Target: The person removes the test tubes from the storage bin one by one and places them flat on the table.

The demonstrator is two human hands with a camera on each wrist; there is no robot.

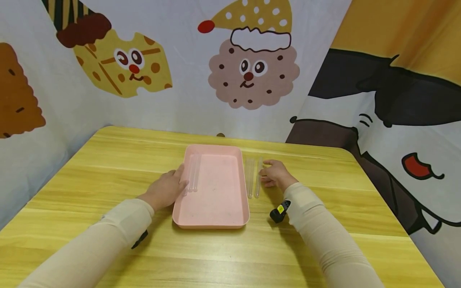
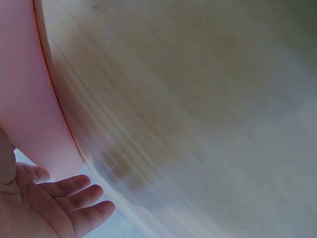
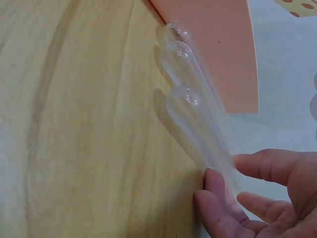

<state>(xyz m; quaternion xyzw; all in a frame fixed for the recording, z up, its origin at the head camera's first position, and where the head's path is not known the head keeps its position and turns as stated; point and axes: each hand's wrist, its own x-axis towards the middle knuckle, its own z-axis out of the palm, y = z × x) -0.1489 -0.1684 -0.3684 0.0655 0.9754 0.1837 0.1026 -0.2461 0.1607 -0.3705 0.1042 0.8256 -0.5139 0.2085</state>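
My left hand [image 1: 167,188] rests against the left rim of a pink tray [image 1: 223,208], its thumb over the edge. In the left wrist view its other fingers [image 2: 81,201] stretch out loosely beside the tray wall. Several clear test tubes [image 1: 194,176] lie inside the tray along its left side. To the right of the tray, three more clear tubes lie on the table. My right hand [image 1: 275,174] pinches the outermost test tube [image 3: 190,116] near its far end between thumb and fingers. The other two tubes [image 3: 185,62] lie between it and the tray.
The wooden table [image 1: 223,260] reaches back to a cloth wall [image 1: 187,112] printed with cartoon food figures. A black wrist device [image 1: 280,212] hangs below the right sleeve [image 1: 327,236].
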